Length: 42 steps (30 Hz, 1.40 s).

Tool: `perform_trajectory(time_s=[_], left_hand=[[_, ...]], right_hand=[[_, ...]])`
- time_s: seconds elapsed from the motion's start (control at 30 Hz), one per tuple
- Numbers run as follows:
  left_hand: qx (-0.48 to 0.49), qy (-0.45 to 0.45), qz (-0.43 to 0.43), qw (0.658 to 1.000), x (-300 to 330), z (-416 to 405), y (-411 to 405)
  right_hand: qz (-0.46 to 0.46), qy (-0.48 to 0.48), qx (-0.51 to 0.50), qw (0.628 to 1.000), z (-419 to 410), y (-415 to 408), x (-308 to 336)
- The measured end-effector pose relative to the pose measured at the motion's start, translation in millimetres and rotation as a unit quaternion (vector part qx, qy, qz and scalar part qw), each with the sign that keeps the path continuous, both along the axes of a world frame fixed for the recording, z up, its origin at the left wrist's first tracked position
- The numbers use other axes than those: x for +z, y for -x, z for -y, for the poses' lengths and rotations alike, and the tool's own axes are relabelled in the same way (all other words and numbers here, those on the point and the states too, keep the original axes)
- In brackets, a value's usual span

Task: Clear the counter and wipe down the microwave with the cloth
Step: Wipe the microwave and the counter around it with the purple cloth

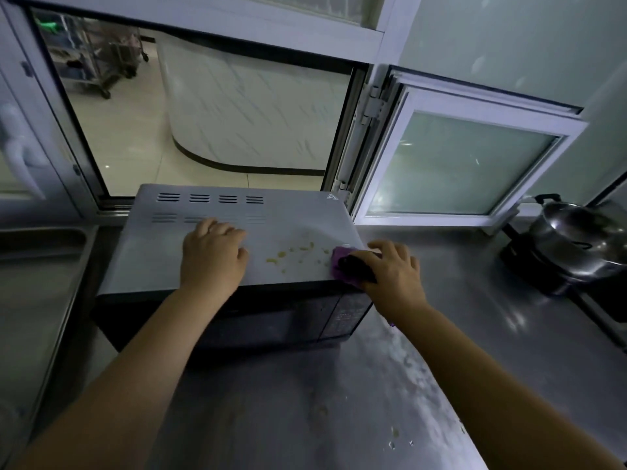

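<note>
Head view, close above perhaps, facing down-forward.

Microwave (234,252) on counter (458,300), before open window (217,106); sink (37,266) left; pot (580,239) right.

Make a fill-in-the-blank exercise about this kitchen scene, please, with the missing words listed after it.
1. The right hand grips a cloth whose colour is ____.
2. The left hand rests on the ____ of the microwave.
3. The yellowish stains lie ____ the two hands.
4. The steel pot stands on the counter to the ____ of the microwave.

Missing words: purple; top; between; right
</note>
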<state>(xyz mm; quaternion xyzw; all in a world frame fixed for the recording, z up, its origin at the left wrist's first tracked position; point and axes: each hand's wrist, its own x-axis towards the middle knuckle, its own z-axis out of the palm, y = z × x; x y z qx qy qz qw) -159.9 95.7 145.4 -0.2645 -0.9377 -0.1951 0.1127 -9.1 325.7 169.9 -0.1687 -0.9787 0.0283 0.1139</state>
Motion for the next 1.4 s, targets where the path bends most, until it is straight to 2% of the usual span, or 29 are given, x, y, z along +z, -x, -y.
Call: perform_trajectory(time_s=[0.17, 0.3, 0.47, 0.9, 1.1, 1.4], left_hand=[[-0.036, 0.102, 0.021, 0.994, -9, 2, 26], [-0.045, 0.107, 0.018, 0.993, -10, 2, 26], [-0.033, 0.095, -0.010, 0.995, -14, -2, 25], [0.007, 0.112, 0.013, 0.994, -19, -5, 29], [0.012, 0.111, 0.015, 0.994, -18, -6, 27], [0.001, 0.076, 0.012, 0.997, -13, -6, 22]], right_hand=[[0.012, 0.009, 0.015, 1.000, -14, 16, -9], [0.032, 0.001, 0.048, 0.998, -30, 45, -7], [0.014, -0.006, 0.068, 0.998, -48, 95, -11], [0.019, 0.009, 0.043, 0.999, -79, 206, -17], [0.039, 0.005, 0.043, 0.998, -77, 206, -14], [0.047, -0.005, 0.085, 0.995, -56, 144, -10]])
